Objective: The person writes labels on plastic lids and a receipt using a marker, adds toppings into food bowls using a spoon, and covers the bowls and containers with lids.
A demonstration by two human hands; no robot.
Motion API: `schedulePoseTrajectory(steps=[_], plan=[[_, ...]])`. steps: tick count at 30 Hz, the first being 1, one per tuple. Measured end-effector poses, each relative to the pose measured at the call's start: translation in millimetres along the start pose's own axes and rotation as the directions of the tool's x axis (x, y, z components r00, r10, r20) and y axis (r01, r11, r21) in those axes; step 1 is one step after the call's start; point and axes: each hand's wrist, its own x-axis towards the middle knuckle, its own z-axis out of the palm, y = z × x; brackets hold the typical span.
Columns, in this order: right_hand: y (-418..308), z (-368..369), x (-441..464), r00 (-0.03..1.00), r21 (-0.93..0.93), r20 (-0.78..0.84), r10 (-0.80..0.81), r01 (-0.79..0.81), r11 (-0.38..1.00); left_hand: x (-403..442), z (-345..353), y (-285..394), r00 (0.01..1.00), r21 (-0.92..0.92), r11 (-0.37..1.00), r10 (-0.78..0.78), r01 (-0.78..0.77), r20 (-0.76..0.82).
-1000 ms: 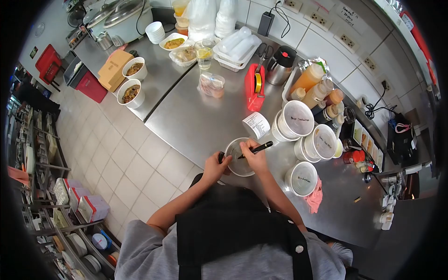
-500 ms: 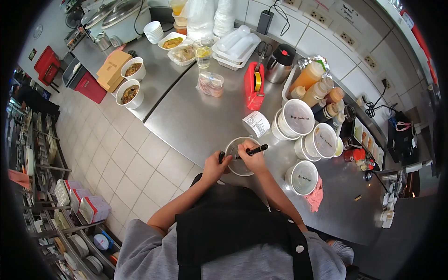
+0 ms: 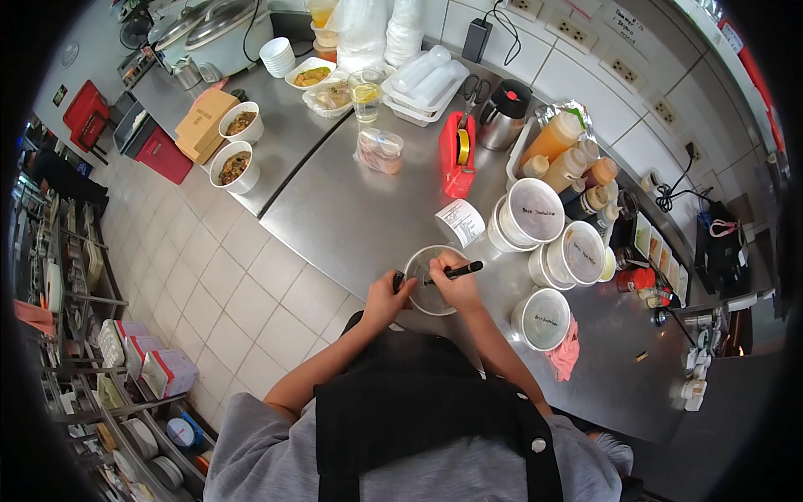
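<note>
A black marker (image 3: pixel 464 270) is held in my right hand (image 3: pixel 452 284), its tip over a round clear lid (image 3: pixel 429 303) near the counter's front edge. My left hand (image 3: pixel 387 299) is closed on a small black cap (image 3: pixel 397 281) at the lid's left rim. Just beyond the lid lies a printed white paper (image 3: pixel 459 222). To the right stand lidded white tubs with black handwriting, one at the back (image 3: pixel 536 211), one beside it (image 3: pixel 579 253) and one nearer me (image 3: pixel 544 320).
A red tape dispenser (image 3: pixel 457 155), a steel flask (image 3: pixel 504 115) and sauce bottles (image 3: pixel 565 167) stand toward the wall. Two bowls of food (image 3: pixel 236 168) are at the left. A pink cloth (image 3: pixel 565 351) lies by the nearest tub. A person (image 3: pixel 67 180) is far left.
The marker and my right hand have shifted slightly over the lid, with the marker's back end now lower and a little to the left. My left hand stays at the rim.
</note>
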Motion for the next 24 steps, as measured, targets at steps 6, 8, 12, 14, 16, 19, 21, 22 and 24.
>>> schedulePoseTrajectory(steps=[6, 8, 12, 14, 16, 19, 21, 22, 24], plan=[[1, -1, -2, 1.000, -0.005, -0.006, 0.001, -0.001, 1.000, 1, 1, -3, 1.000, -0.031, 1.000, -0.005, 0.005, 0.006], [6, 0, -2, 1.000, 0.055, -0.020, 0.010, -0.009, 0.998, 1, 0, -3, 1.000, -0.031, 1.000, -0.001, 0.001, 0.007], [4, 0, 0, 0.999, 0.004, -0.044, -0.019, 0.019, 1.000, 1, 0, -3, 1.000, -0.030, 1.000, 0.003, -0.003, 0.006], [7, 1, -1, 0.998, 0.009, -0.052, -0.020, 0.020, 1.000, 1, 0, -4, 1.000, -0.027, 1.000, 0.003, -0.002, 0.007], [7, 0, -2, 1.000, -0.043, -0.015, -0.012, 0.011, 0.999, 1, 1, -5, 1.000, -0.024, 1.000, 0.002, -0.002, 0.010], [3, -1, 0, 0.996, -0.010, -0.082, -0.044, 0.044, 0.999, 1, 1, -5, 1.000, -0.029, 1.000, 0.004, -0.004, 0.009], [1, -2, -1, 0.998, -0.027, -0.061, -0.015, 0.013, 1.000, 1, 1, -6, 1.000, -0.026, 1.000, 0.009, -0.009, 0.013], [0, -2, -2, 0.999, -0.044, -0.041, 0.014, -0.016, 0.999, 1, 1, -6, 1.000, -0.026, 1.000, 0.010, -0.009, 0.013], [2, -1, -1, 0.998, -0.049, -0.057, -0.014, 0.011, 0.999, 1, 0, -5, 1.000, -0.027, 1.000, 0.010, -0.010, 0.010]])
